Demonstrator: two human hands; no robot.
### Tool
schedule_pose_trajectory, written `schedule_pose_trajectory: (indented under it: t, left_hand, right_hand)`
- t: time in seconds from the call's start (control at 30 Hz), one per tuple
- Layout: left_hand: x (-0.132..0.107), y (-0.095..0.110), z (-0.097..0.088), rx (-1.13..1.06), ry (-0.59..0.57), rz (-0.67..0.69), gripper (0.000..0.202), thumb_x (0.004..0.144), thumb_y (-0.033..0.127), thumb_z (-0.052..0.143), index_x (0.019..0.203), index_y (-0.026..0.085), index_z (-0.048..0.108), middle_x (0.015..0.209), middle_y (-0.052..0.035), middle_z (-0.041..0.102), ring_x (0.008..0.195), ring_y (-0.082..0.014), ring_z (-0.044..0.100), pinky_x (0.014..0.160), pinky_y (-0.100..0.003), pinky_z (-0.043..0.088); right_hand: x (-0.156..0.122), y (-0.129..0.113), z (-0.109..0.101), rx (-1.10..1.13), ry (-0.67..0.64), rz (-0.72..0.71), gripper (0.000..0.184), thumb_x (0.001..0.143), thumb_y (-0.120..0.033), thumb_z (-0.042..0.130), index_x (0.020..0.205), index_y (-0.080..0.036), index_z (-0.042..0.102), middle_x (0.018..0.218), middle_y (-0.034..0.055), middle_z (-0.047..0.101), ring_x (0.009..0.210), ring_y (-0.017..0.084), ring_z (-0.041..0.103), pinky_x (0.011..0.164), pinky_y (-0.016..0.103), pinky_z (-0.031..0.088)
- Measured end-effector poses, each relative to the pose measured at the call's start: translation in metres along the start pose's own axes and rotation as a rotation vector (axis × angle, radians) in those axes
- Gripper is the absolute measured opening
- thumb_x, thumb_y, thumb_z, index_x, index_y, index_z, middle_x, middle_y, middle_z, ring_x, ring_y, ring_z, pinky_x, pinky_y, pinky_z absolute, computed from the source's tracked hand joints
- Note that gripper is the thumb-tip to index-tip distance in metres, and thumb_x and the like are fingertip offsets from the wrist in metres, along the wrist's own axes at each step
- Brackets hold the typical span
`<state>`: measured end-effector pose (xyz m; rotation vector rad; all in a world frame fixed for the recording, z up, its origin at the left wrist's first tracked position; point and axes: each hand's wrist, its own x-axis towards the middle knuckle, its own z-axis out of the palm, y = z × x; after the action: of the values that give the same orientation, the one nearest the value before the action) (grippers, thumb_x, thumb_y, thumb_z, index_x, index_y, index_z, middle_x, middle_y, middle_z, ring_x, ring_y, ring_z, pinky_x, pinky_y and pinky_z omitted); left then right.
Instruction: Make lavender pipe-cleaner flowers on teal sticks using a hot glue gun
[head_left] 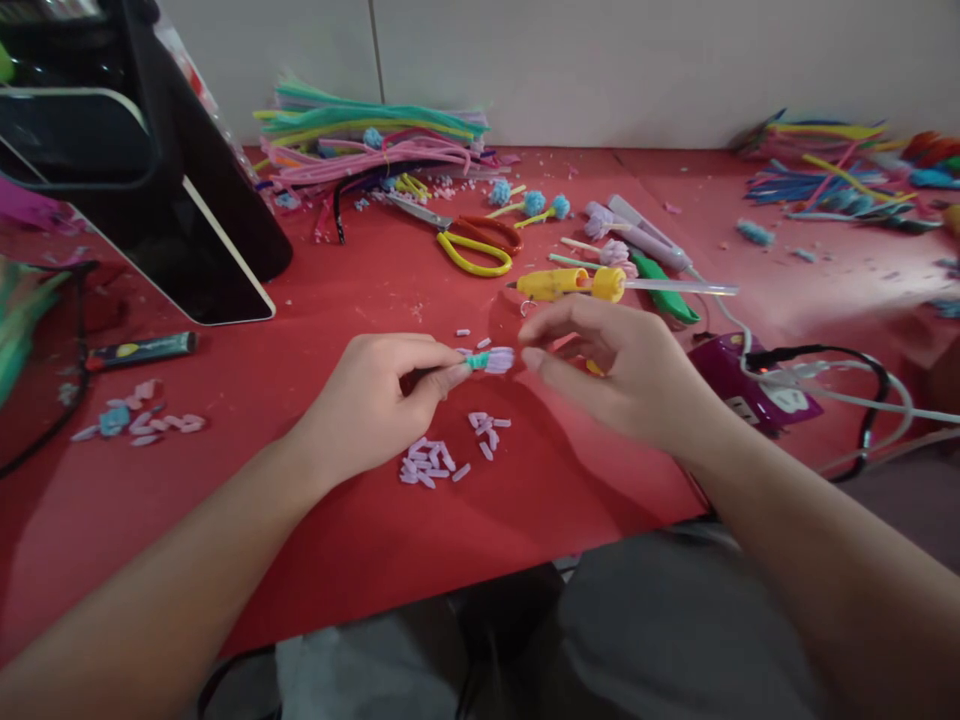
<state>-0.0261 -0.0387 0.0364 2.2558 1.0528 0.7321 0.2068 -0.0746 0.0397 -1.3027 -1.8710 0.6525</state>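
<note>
My left hand (375, 400) pinches a small pipe-cleaner flower (491, 360) with a lilac tuft and a teal wrap, held just above the red table (337, 540). My right hand (607, 365) hovers close to the right of the tuft, fingers curled, its fingertip almost touching it; whether it holds anything I cannot make out. Below the flower lie several short lilac pipe-cleaner pieces (435, 460).
Yellow-handled scissors (472, 245), a yellow glue gun (577, 285), a purple power strip (750, 390) with cables, a heap of pipe cleaners (375, 135), finished flowers (536, 205), a black tablet stand (180, 230), a marker (142, 350) and more cut pieces (139, 422) lie around.
</note>
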Motion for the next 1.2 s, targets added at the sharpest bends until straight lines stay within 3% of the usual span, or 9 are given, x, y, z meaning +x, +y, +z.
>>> schedule_pose_trajectory:
  t: [0.1,0.27,0.9,1.2]
  left_hand:
    - [0.000,0.002,0.000,0.006,-0.004,0.001,0.020,0.093,0.023,0.060,0.085,0.019,0.078,0.076,0.0004,0.074,0.065,-0.0117,0.063,0.063,-0.024,0.045]
    - [0.001,0.002,0.000,0.005,-0.022,0.017,0.020,0.094,0.023,0.060,0.085,0.018,0.077,0.074,0.0012,0.072,0.064,-0.0105,0.062,0.063,-0.023,0.044]
    - [-0.001,0.001,0.002,0.060,0.001,0.068,0.018,0.094,0.024,0.062,0.083,0.020,0.077,0.077,0.0010,0.075,0.066,-0.0109,0.064,0.063,-0.022,0.045]
    - [-0.002,0.002,0.001,0.079,-0.016,0.050,0.020,0.094,0.026,0.061,0.083,0.022,0.077,0.078,0.0006,0.076,0.067,-0.0119,0.065,0.066,-0.024,0.047]
  right_hand:
    - [0.000,-0.002,0.001,0.195,-0.031,0.102,0.015,0.087,-0.026,0.071,0.102,-0.025,0.074,0.105,0.0048,0.076,0.094,0.023,0.072,0.083,0.037,0.059]
    - [0.002,-0.007,0.005,0.283,-0.074,0.155,0.016,0.088,-0.036,0.074,0.092,-0.021,0.078,0.089,0.0044,0.078,0.082,0.021,0.072,0.078,0.036,0.059]
    - [0.003,-0.005,0.009,0.312,-0.056,0.259,0.017,0.083,-0.036,0.078,0.087,-0.020,0.079,0.085,0.0040,0.078,0.079,0.018,0.070,0.074,0.033,0.057]
    - [0.005,-0.004,0.015,0.283,-0.027,0.244,0.020,0.077,-0.038,0.083,0.083,-0.020,0.077,0.080,0.0036,0.076,0.074,0.018,0.070,0.069,0.033,0.058]
